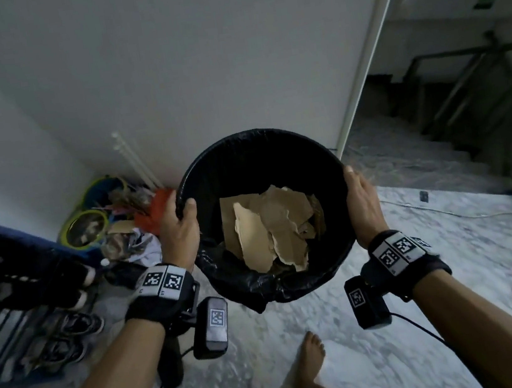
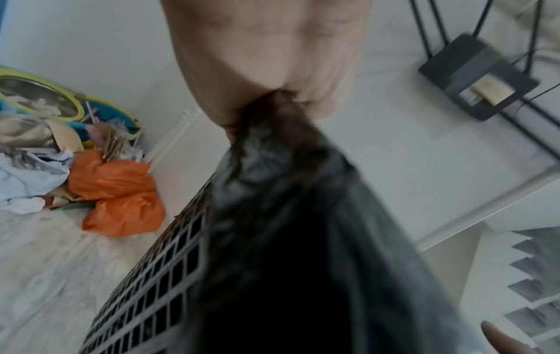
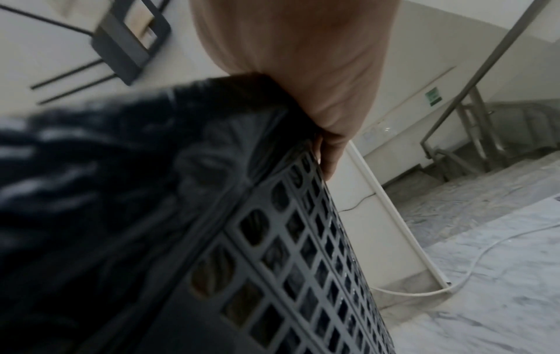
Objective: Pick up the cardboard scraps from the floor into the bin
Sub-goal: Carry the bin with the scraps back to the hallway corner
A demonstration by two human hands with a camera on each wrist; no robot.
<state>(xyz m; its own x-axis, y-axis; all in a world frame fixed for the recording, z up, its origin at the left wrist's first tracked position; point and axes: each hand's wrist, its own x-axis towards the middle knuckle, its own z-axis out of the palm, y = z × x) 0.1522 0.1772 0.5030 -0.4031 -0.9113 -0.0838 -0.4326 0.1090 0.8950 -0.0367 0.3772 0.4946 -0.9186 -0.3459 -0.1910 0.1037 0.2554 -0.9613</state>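
A round black bin (image 1: pixel 256 135) with a lattice wall (image 2: pixel 157 275) and a black plastic liner (image 2: pixel 288 215) is held up between both hands over the marble floor. Several torn brown cardboard scraps (image 1: pixel 272 227) lie inside it. My left hand (image 1: pixel 181 212) grips the left rim, thumb hooked over the edge into the bin. My right hand (image 1: pixel 355 188) grips the right rim, and in the right wrist view the right hand (image 3: pixel 303 59) has its palm pressed on the liner and its fingers down the lattice wall (image 3: pixel 303 263). No scraps show on the visible floor.
A rubbish pile sits in the left corner: an orange bag (image 1: pixel 159 209), yellow-rimmed tubs (image 1: pixel 85 229) and white cloth. Shoes (image 1: pixel 70 335) on a rack line the left side. Stairs (image 1: pixel 439 151) drop away at the right. A white cable (image 3: pixel 454 282) crosses the floor. My bare foot (image 1: pixel 311 360) is below the bin.
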